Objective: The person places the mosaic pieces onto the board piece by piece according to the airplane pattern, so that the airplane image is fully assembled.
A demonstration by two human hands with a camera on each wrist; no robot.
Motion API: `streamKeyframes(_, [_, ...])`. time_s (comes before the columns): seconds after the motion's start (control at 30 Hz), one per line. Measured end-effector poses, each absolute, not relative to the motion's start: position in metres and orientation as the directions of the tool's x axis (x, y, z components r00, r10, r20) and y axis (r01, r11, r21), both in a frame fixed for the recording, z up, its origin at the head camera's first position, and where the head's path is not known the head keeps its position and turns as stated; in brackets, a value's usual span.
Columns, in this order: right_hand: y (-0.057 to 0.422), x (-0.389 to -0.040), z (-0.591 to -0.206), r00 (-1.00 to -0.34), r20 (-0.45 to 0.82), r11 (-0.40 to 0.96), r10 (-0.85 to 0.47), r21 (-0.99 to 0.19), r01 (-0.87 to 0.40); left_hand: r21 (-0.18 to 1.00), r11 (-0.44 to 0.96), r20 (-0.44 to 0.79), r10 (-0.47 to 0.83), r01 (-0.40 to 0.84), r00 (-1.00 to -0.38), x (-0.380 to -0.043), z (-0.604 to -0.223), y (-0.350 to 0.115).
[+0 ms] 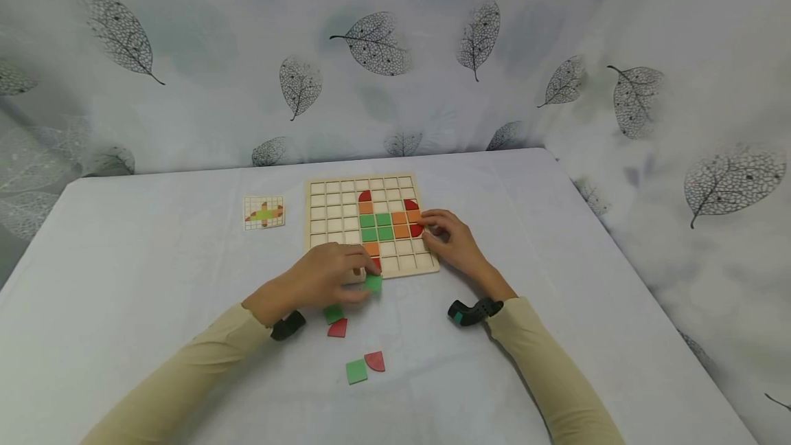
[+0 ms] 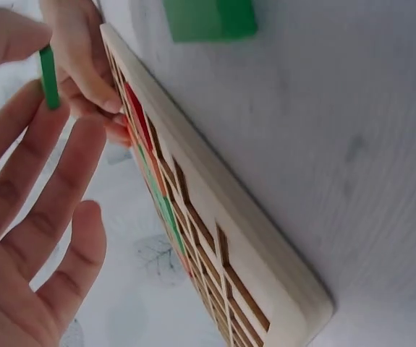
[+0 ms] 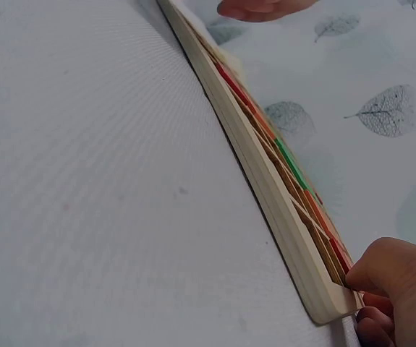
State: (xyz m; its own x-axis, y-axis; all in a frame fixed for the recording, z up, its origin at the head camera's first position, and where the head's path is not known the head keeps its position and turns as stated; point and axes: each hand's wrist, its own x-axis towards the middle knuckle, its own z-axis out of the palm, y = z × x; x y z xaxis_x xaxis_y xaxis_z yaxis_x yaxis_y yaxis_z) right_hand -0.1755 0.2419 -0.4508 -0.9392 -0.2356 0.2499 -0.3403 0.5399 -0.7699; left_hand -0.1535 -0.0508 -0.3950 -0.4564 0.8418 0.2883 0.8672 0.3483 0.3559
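My left hand (image 1: 324, 272) pinches a green square tile (image 2: 49, 78) between thumb and fingertips, beside the near edge of a wooden grid board (image 1: 334, 211). At the board's right edge, my right hand (image 1: 456, 242) grips the rim, its thumb on top near the corner in the right wrist view. Green tiles (image 1: 375, 220) fill a block in the grid's middle, with orange tiles (image 1: 400, 224) to the right, above and below. Red quarter-round tiles (image 1: 365, 196) sit at the outer ends; the nearest red one is partly behind the left fingers.
A small pattern card (image 1: 264, 213) lies left of the board. Toward the front are a loose green square (image 1: 356, 371) beside a red quarter-round (image 1: 375, 361), and another red piece (image 1: 337, 328) touching a green square (image 1: 333, 314). A leaf-print cloth (image 1: 377, 47) hangs behind.
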Motion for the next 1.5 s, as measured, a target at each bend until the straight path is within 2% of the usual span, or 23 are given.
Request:
streamKeyframes(0.33, [0.241,-0.175,-0.449,-0.937,0.256,0.538,-0.237,-0.769,-0.346,0.420,0.420,0.361,0.736,0.805,-0.573,-0.165,-0.396,-0.057])
streamKeyframes(0.57, [0.241,-0.175,-0.449,-0.938,0.255,0.535,-0.236,-0.772,-0.344,0.521,0.513,0.287,0.648,0.683,-0.706,-0.167,-0.395,-0.060])
streamKeyframes(0.8, [0.241,-0.174,-0.448,-0.940,0.248,0.535,-0.235,-0.774,-0.338,0.597,0.555,0.182,0.609,0.579,-0.772,-0.177,-0.397,-0.062])
streamKeyframes(0.97, [0.241,-0.174,-0.449,-0.938,0.256,0.535,-0.235,-0.771,-0.345,0.665,0.548,0.115,0.596,0.508,-0.794,-0.186,-0.397,-0.063])
streamKeyframes(1.23, [0.241,-0.174,-0.449,-0.935,0.265,0.535,-0.236,-0.768,-0.352,0.631,0.629,0.032,0.564,0.454,-0.825,-0.200,-0.399,-0.059])
streamKeyframes(1.5, [0.242,-0.174,-0.448,-0.936,0.258,0.533,-0.240,-0.771,-0.349,0.665,0.607,0.003,0.580,0.434,-0.815,-0.208,-0.404,-0.059])
